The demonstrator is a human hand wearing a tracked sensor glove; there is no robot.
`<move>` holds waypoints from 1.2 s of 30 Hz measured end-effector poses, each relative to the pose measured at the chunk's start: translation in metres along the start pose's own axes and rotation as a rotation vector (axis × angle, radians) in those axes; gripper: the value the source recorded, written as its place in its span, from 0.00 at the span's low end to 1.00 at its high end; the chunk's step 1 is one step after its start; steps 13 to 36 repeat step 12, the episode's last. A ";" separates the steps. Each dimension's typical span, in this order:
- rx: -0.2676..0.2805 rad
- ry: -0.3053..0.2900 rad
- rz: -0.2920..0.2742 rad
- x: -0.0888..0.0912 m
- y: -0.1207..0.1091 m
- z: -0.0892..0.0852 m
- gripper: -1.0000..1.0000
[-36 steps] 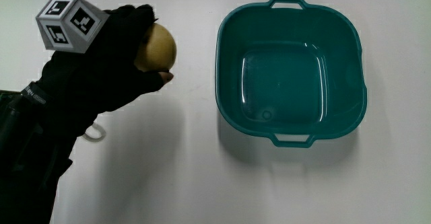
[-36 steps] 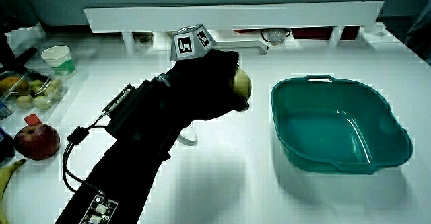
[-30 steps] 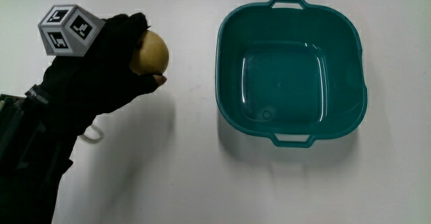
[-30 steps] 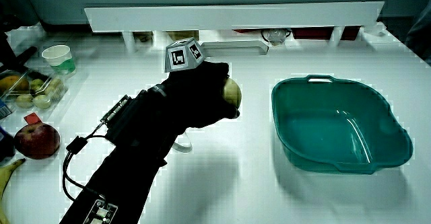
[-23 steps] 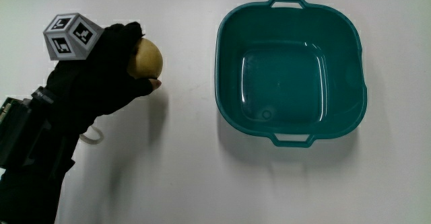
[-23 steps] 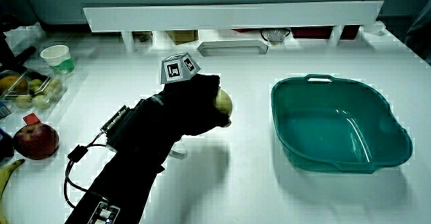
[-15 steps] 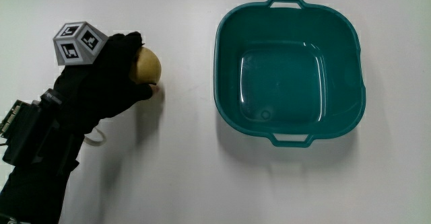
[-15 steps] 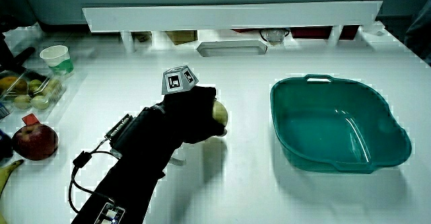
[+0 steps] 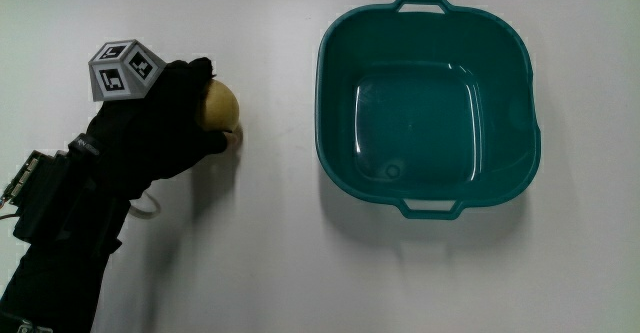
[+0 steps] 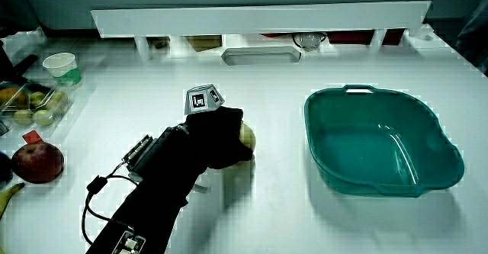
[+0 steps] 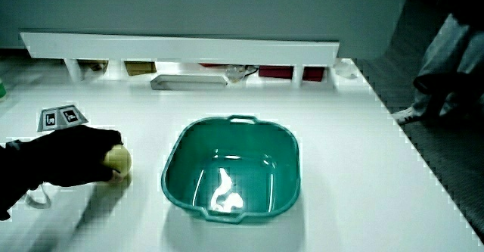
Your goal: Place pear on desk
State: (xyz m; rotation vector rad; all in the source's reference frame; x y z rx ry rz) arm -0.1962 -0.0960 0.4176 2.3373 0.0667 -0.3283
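The yellow-green pear is low at the white desk, beside the teal basin. The gloved hand is wrapped over it, fingers curled around the fruit, with the patterned cube on its back. In both side views the pear peeks out from under the glove, touching or almost touching the desk. The basin holds no objects.
A red apple, a paper cup and a container of small fruit sit at the desk's edge beside the forearm. A low white partition with a flat tray at its foot bounds the desk. A small white ring lies by the forearm.
The hand has carried the pear downward to the desk and slightly nearer to the person; its shadow has closed in under the fruit. The grip has stayed the same.
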 end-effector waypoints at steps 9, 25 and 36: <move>-0.027 -0.045 0.003 -0.011 0.003 -0.004 0.50; -0.034 -0.053 -0.002 -0.013 0.003 -0.006 0.41; -0.034 -0.053 -0.002 -0.013 0.003 -0.006 0.41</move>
